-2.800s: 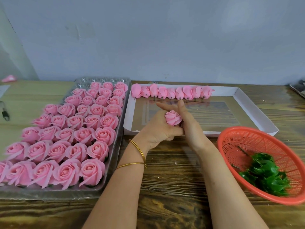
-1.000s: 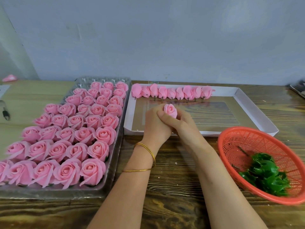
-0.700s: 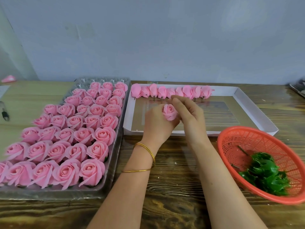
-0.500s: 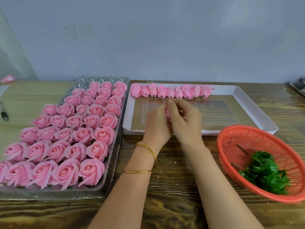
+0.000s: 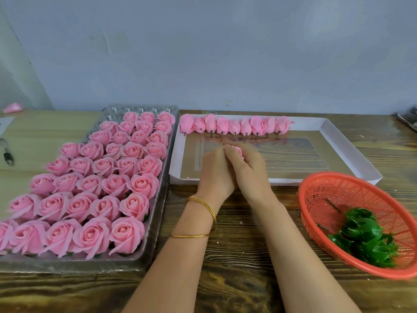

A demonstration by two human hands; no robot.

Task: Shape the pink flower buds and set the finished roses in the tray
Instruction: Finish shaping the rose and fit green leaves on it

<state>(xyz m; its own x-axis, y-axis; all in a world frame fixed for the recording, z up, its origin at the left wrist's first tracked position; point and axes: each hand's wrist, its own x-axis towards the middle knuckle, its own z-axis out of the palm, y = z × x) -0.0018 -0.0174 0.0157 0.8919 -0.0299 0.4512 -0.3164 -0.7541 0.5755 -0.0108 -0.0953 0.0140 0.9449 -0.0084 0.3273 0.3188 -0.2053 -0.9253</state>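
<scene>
Both hands meet over the white box [image 5: 354,152], the left hand [image 5: 215,171] and right hand [image 5: 249,169] curled snugly round one pink bud [image 5: 238,151], probably cupping it to press the petals into shape before it joins the finished roses [image 5: 135,204] in the clear tray [image 5: 140,109].

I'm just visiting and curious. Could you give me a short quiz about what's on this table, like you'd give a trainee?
1. True or false: the red basket holds green leaves.
2. The opened roses sit in: A the clear tray; B the white box; C the basket.
3. What do the left hand and right hand hold between them?
Key: 1 true; 2 A; 3 a pink bud.
</scene>
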